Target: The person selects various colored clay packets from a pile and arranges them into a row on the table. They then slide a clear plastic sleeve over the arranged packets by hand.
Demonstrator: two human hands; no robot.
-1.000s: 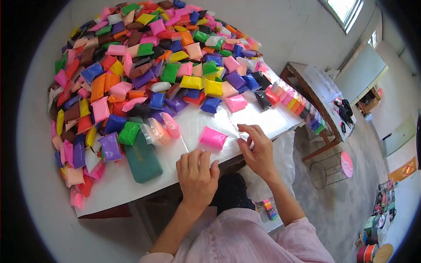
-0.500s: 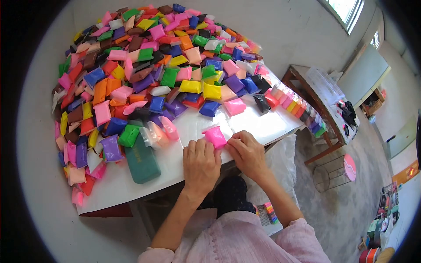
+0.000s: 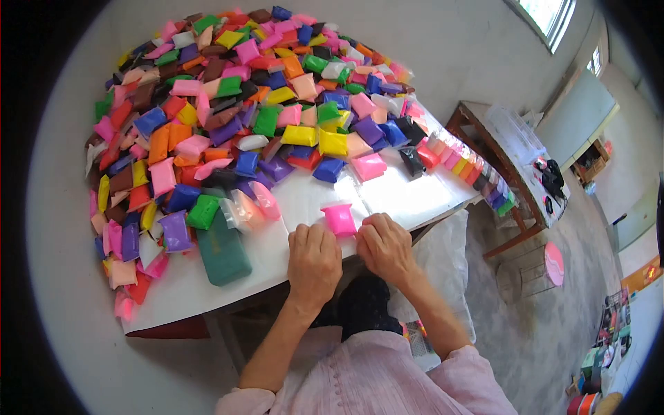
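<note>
- Lying between our left hand and right hand, slightly beyond: pink packet, near-square.
- Both hands: curled, about equally near; whether pinching it, we cannot tell.

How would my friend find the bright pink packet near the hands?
Find the white table with the colourful heap of packets. Follow its near edge to the left hand and right hand. Between them lies the bright pink packet, away from the heap and brighter than the pale pink packet farther back.
</note>
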